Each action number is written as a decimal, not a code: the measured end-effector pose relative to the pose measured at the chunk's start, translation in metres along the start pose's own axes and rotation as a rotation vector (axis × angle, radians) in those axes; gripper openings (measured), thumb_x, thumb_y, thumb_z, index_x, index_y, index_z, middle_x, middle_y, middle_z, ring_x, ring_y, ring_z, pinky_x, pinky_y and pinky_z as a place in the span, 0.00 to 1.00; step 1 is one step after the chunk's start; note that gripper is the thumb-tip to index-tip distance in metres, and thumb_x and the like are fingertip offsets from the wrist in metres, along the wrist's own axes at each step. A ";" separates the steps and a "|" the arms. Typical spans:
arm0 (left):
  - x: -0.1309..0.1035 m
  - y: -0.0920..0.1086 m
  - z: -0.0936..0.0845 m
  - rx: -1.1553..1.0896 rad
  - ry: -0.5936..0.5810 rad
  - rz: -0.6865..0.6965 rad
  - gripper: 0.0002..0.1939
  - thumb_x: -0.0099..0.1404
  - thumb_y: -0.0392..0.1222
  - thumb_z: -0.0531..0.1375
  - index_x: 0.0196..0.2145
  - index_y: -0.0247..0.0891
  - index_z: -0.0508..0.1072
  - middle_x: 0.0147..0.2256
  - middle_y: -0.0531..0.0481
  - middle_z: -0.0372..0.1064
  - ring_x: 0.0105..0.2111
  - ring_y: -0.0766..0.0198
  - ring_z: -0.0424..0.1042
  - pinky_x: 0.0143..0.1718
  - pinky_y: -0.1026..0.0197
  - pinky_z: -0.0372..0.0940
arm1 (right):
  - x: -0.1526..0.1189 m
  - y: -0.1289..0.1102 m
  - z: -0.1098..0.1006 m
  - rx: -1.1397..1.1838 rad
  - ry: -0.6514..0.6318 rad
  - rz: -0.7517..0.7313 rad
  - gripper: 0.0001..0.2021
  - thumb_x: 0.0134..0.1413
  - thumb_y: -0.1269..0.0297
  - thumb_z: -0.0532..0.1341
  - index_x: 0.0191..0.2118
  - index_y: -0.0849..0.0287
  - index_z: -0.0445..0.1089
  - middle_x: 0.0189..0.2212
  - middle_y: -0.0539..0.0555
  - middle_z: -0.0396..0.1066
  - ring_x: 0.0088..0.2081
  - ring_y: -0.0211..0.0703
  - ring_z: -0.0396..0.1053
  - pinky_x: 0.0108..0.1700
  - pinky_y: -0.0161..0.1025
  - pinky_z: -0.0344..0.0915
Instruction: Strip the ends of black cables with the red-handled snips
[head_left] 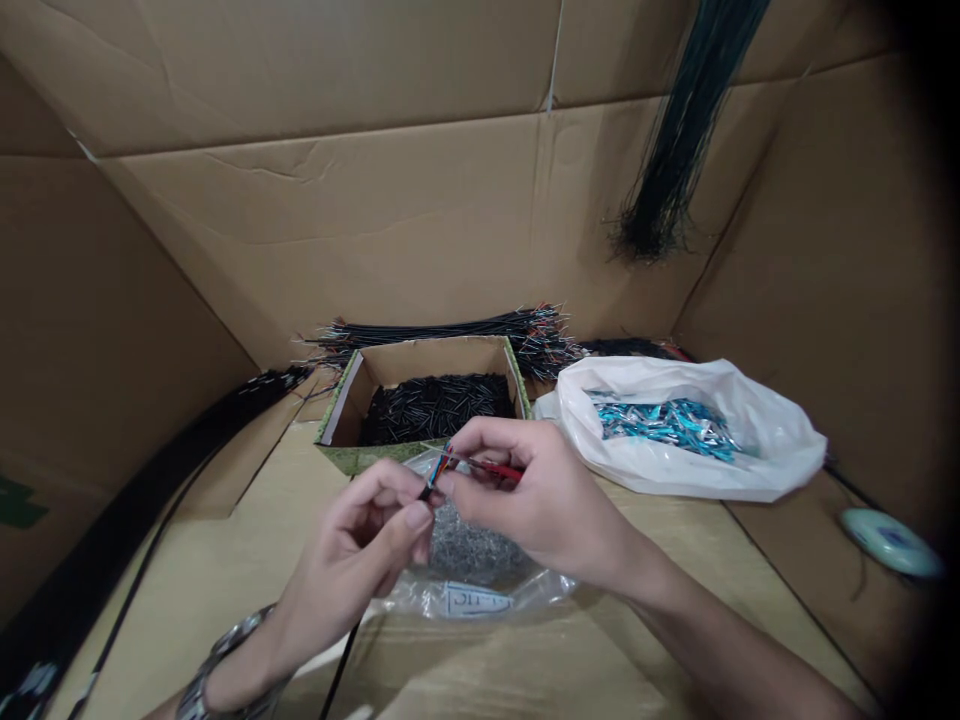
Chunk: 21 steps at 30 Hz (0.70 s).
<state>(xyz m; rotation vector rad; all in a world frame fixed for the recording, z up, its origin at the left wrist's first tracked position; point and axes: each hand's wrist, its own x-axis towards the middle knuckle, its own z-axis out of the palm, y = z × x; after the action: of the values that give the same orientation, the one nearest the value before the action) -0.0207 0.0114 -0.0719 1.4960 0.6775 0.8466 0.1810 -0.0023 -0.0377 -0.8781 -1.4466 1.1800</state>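
My left hand (375,545) pinches a black cable (427,492) near its end, between thumb and forefinger. Thin coloured wires (442,462), blue, red and orange among them, fan out of the cable's end. Closed round a slim red tool with a thin metal tip (504,470), my right hand (517,480) meets the wires with its fingertips; the tool's exact kind is hard to make out. Directly under both hands lies a clear plastic bag (480,550) filled with small transparent pieces, partly covered by my fingers.
Behind the hands stands an open cardboard box (346,402) of short black tubes. A bundle of black cables (435,330) lies beyond it. On the right is a white bag (780,450) of shiny blue pieces. Long black cables (172,450) run along the left; dark strands (682,140) hang above.
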 end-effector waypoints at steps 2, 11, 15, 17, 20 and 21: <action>-0.001 0.004 0.002 0.056 0.059 0.037 0.08 0.74 0.46 0.59 0.37 0.42 0.70 0.26 0.57 0.72 0.17 0.76 0.53 0.17 0.74 0.49 | -0.001 0.000 0.000 -0.018 0.001 0.003 0.01 0.53 0.69 0.66 0.33 0.59 0.73 0.26 0.44 0.70 0.26 0.30 0.62 0.27 0.28 0.58; -0.001 0.010 0.004 0.070 0.089 0.068 0.12 0.74 0.48 0.58 0.36 0.39 0.71 0.26 0.53 0.76 0.16 0.75 0.54 0.17 0.72 0.49 | 0.002 -0.002 0.001 0.033 -0.023 0.043 0.03 0.55 0.66 0.67 0.34 0.60 0.76 0.30 0.48 0.75 0.32 0.36 0.70 0.35 0.32 0.65; 0.001 0.009 0.002 0.097 0.111 0.045 0.12 0.73 0.49 0.59 0.36 0.39 0.70 0.26 0.53 0.75 0.17 0.74 0.55 0.18 0.71 0.49 | 0.003 -0.004 -0.001 0.057 -0.038 0.053 0.06 0.55 0.63 0.67 0.35 0.60 0.76 0.32 0.50 0.76 0.36 0.39 0.71 0.38 0.35 0.65; 0.001 0.008 0.002 0.124 0.132 0.051 0.13 0.73 0.49 0.60 0.34 0.39 0.70 0.26 0.53 0.75 0.17 0.74 0.55 0.17 0.70 0.49 | 0.003 -0.005 -0.002 0.043 -0.031 0.072 0.07 0.55 0.61 0.68 0.35 0.60 0.76 0.32 0.50 0.76 0.34 0.39 0.70 0.37 0.35 0.64; 0.000 0.008 0.002 0.195 0.158 0.075 0.12 0.72 0.47 0.61 0.33 0.38 0.71 0.26 0.52 0.75 0.18 0.73 0.55 0.18 0.69 0.50 | 0.003 -0.006 -0.003 0.044 -0.037 0.108 0.07 0.54 0.62 0.68 0.33 0.60 0.75 0.27 0.47 0.72 0.30 0.36 0.67 0.33 0.34 0.61; 0.000 0.009 0.001 0.227 0.164 0.085 0.11 0.72 0.47 0.61 0.33 0.38 0.71 0.26 0.52 0.75 0.18 0.72 0.55 0.18 0.69 0.50 | 0.003 -0.005 -0.004 0.059 -0.052 0.120 0.06 0.53 0.63 0.69 0.33 0.60 0.75 0.25 0.46 0.70 0.29 0.35 0.65 0.32 0.33 0.60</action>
<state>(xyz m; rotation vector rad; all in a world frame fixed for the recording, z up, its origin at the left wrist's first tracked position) -0.0202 0.0095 -0.0635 1.6795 0.8591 0.9911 0.1844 0.0002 -0.0318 -0.9097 -1.4091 1.3367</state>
